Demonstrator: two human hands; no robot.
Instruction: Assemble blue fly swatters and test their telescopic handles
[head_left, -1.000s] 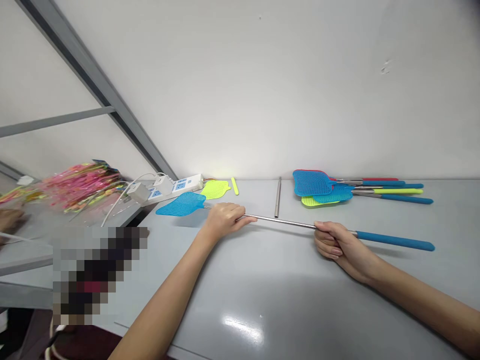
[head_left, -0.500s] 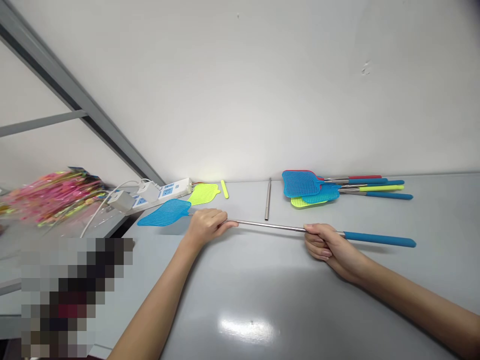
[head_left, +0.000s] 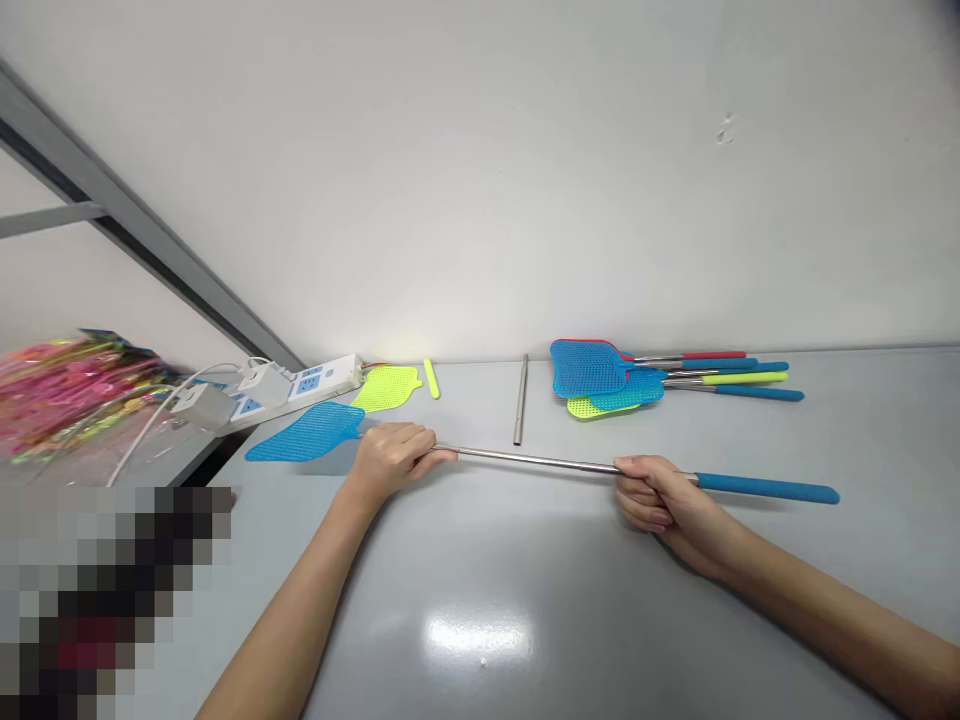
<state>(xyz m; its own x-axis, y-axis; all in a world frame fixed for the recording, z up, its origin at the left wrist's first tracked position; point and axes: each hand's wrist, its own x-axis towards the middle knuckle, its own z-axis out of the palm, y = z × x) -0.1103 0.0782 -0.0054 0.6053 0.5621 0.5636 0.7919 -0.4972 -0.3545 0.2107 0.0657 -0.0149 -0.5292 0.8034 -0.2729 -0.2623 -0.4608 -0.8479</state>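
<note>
Left hand (head_left: 392, 462) and right hand (head_left: 660, 505) are both clenched round the steel shaft (head_left: 540, 462) of a blue fly swatter (head_left: 304, 433), lying across the grey worktop (head_left: 420, 620); a stack of finished-looking swatters (head_left: 600, 378) sits upper right, a loose steel rod (head_left: 520, 400) left of it

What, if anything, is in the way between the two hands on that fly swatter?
Nothing visible. Only the swatter's bare metal shaft runs between the left hand and right hand. A loose metal rod lies just beyond the shaft, apart from it.
</note>
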